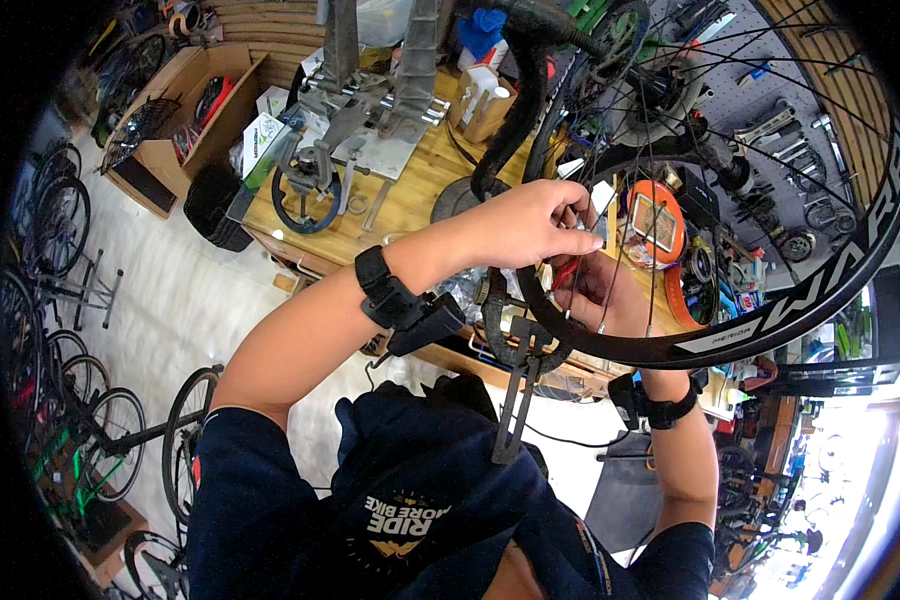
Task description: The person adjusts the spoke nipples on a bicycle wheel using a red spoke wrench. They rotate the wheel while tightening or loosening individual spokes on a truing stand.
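A black bicycle wheel stands upright in front of me, held in a dark metal stand (530, 110); its rim (660, 351) curves below and to the right of my hands. My left hand (540, 228) reaches in from the left, thumb and fingers pinched around a thin black spoke just inside the rim. Lower and to the right, my right hand (622, 297) is among the spokes, partly behind them. Its curled fingers hold a small red tool (566, 270), mostly hidden, near the rim's inner edge. A slotted metal bracket (518, 395) hangs below the rim.
The wooden workbench (400, 205) carries a metal fixture with a dark blue ring (308, 222). An orange round case (654, 195) lies behind the spokes. Tools hang on a grey pegboard (760, 85). A cardboard box (160, 185) and several bicycles stand to the left.
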The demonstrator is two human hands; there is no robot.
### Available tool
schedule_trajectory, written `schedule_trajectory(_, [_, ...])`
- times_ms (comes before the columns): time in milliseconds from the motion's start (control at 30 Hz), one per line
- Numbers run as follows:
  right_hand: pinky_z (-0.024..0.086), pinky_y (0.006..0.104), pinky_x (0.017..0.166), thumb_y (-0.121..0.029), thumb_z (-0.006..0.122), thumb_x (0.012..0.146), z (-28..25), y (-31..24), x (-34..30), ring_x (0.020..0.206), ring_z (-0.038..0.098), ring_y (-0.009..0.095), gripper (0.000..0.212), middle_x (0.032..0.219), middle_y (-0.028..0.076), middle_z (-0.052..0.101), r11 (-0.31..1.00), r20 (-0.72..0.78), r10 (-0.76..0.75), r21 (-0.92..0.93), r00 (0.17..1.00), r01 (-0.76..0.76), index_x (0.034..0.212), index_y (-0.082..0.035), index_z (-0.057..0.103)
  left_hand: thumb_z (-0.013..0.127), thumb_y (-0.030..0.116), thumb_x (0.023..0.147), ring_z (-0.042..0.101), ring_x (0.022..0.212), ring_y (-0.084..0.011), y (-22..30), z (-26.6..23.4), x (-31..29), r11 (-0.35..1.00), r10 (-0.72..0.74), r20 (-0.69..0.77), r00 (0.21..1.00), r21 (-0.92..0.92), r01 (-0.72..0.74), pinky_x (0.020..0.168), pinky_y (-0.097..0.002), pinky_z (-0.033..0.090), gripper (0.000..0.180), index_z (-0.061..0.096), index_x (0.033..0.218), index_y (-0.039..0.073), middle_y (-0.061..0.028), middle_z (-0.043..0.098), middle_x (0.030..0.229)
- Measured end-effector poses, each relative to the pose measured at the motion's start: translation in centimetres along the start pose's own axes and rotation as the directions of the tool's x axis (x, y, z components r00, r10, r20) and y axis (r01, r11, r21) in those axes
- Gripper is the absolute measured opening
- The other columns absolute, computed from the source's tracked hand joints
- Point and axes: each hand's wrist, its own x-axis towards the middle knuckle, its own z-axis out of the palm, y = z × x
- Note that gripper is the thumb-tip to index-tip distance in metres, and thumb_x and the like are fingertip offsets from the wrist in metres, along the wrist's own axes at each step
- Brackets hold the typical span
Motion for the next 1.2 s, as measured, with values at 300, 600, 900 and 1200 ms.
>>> schedule_trajectory(300, [0.05, 0.0299, 0.071, -0.009, 0.063, 0.087, 1.6, -0.1, 1.6, 0.076, 0.059, 0.013, 0.019, 0.084, 0.008, 0.065, 0.979, -0.097, -0.047, -0.201, 0.994, 0.027, 0.1, 0.004, 0.059, 0.071, 0.019, 0.09, 0.058, 0.079, -0.0082, -0.4, 0.1, 0.1, 0.996, -0.008, 0.021, 1.0, -0.094, 0.01, 0.068, -0.0235, 0.048, 0.024, 0.058, 0.1, 0.001, -0.0022, 0.061, 0.085])
schedule_trajectory(600, [0.05, 0.0317, 0.071, -0.012, 0.066, 0.089, 1.6, -0.9, 1.9, 0.077, 0.062, 0.018, 0.022, 0.085, 0.011, 0.065, 0.968, -0.054, -0.099, -0.235, 0.994, 0.084, 0.102, 0.004, 0.058, 0.07, 0.018, 0.09, 0.059, 0.082, -0.0094, -0.7, 0.3, 0.2, 1.0, -0.011, -0.027, 1.0, 0.016, 0.012, 0.07, -0.0245, 0.049, 0.026, 0.057, 0.104, 0.001, -0.0022, 0.06, 0.088])
schedule_trajectory(900, [0.05, 0.0396, 0.064, -0.014, 0.068, 0.087, 2.4, -0.6, 2.2, 0.07, 0.064, 0.033, 0.028, 0.081, 0.02, 0.064, 0.906, -0.169, -0.236, -0.393, 0.957, 0.154, 0.101, 0.006, 0.056, 0.069, 0.019, 0.09, 0.06, 0.085, -0.0104, -0.5, 0.4, -0.2, 0.999, -0.017, -0.025, 1.0, -0.042, 0.016, 0.077, -0.0259, 0.049, 0.027, 0.057, 0.107, 0.001, -0.003, 0.062, 0.091])
schedule_trajectory(1200, [0.05, 0.0327, 0.064, -0.026, 0.067, 0.09, 0.5, -0.2, 2.4, 0.07, 0.065, 0.018, 0.031, 0.078, 0.011, 0.067, 0.994, -0.056, -0.105, -0.043, 0.993, 0.103, 0.105, 0.002, 0.064, 0.068, 0.018, 0.091, 0.06, 0.086, -0.009, 0.2, 0.5, -0.4, 0.984, -0.086, 0.005, 0.996, -0.155, 0.086, 0.069, -0.0259, 0.05, 0.027, 0.056, 0.108, 0.001, -0.0023, 0.062, 0.091])
